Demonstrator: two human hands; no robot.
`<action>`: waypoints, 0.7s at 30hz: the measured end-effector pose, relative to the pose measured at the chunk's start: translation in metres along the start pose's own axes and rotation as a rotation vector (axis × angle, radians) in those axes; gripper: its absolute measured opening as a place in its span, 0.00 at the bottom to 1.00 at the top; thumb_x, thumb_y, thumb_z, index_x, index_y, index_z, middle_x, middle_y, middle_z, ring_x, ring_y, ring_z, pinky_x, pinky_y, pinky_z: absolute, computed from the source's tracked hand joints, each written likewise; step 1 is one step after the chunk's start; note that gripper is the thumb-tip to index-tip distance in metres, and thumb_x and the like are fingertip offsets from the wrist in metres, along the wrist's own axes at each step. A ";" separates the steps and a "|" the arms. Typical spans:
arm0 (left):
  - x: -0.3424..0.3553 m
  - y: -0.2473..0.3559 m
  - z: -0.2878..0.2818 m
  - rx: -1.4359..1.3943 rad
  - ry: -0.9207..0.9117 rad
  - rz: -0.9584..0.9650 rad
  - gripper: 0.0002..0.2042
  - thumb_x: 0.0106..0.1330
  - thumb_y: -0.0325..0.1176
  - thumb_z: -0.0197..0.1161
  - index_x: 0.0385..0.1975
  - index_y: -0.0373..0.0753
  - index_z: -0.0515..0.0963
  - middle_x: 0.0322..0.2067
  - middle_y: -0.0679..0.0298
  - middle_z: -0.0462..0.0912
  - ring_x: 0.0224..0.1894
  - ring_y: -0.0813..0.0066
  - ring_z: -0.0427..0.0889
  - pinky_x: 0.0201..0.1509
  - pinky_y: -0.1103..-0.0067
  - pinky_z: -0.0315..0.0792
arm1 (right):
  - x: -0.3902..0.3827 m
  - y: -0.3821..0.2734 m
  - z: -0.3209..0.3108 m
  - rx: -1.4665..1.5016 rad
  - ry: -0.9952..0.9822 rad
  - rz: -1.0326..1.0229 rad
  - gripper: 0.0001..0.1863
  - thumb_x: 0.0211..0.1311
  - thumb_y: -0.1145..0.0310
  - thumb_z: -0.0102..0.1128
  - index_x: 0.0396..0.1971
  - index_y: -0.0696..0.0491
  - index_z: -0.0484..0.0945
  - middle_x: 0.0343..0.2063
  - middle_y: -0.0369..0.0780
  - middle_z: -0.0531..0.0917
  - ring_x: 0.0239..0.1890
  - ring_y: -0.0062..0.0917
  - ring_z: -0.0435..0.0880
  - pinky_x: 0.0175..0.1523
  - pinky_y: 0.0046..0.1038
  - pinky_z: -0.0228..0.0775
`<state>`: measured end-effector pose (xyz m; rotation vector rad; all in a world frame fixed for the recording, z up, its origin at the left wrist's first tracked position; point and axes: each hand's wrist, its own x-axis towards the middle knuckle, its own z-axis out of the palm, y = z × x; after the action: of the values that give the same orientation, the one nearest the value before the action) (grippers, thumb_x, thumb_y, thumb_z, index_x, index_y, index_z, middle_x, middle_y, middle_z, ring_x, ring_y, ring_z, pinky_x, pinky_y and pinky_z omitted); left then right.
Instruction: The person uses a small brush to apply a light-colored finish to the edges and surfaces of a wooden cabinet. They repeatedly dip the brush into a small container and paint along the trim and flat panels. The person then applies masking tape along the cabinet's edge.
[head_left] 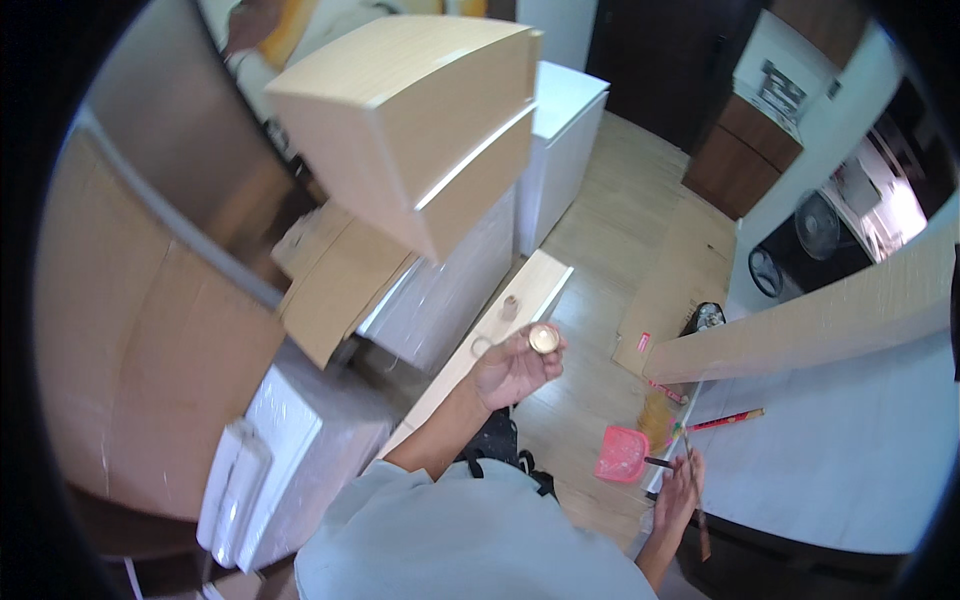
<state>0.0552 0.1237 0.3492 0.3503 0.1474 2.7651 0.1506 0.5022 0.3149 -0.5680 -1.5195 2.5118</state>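
Observation:
My left hand (510,378) is raised in front of me, fingers curled round a small round gold-rimmed pot (544,339) with a pale inside. Below it runs a long light-wood board (520,290) with a small brown cylinder (510,307) standing on it. Lower right, my right hand (677,492) is at the edge of a white surface (800,450), holding a thin brown stick (702,525); its upper tip is too small to make out. Beside that hand lies a red-and-black stick (728,420).
A pink dustpan (622,455) and a straw-coloured broom head (655,415) are near my right hand. To the left stand a pale wooden cabinet (400,120), wrapped white panels (310,440) and cardboard (340,280). A long pale beam (800,320) crosses the white surface. Flat cardboard (680,280) covers part of the floor.

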 end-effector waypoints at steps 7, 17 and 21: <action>-0.138 -0.002 0.034 0.049 0.095 0.399 0.20 0.65 0.35 0.67 0.56 0.37 0.76 0.48 0.54 0.81 0.43 0.73 0.78 0.51 0.76 0.70 | 0.004 -0.032 0.117 -0.301 -0.550 -0.097 0.16 0.75 0.65 0.54 0.53 0.59 0.75 0.34 0.40 0.82 0.36 0.21 0.80 0.39 0.20 0.69; -0.293 0.018 0.075 0.166 0.262 0.775 0.19 0.66 0.32 0.66 0.56 0.36 0.76 0.51 0.49 0.81 0.44 0.73 0.80 0.52 0.76 0.74 | -0.137 -0.021 0.310 -0.233 -1.241 -0.453 0.13 0.72 0.69 0.56 0.45 0.64 0.80 0.30 0.43 0.82 0.32 0.26 0.82 0.37 0.25 0.75; -0.337 0.037 0.088 0.285 0.240 0.777 0.18 0.67 0.29 0.64 0.56 0.34 0.76 0.51 0.49 0.81 0.47 0.72 0.80 0.52 0.77 0.75 | -0.199 -0.026 0.354 -0.332 -1.485 -0.564 0.09 0.65 0.74 0.61 0.40 0.64 0.83 0.30 0.45 0.83 0.33 0.26 0.83 0.38 0.24 0.76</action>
<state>0.3726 -0.0245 0.3643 0.1583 0.5772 3.5602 0.1918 0.1608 0.5320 1.8215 -1.9193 2.0442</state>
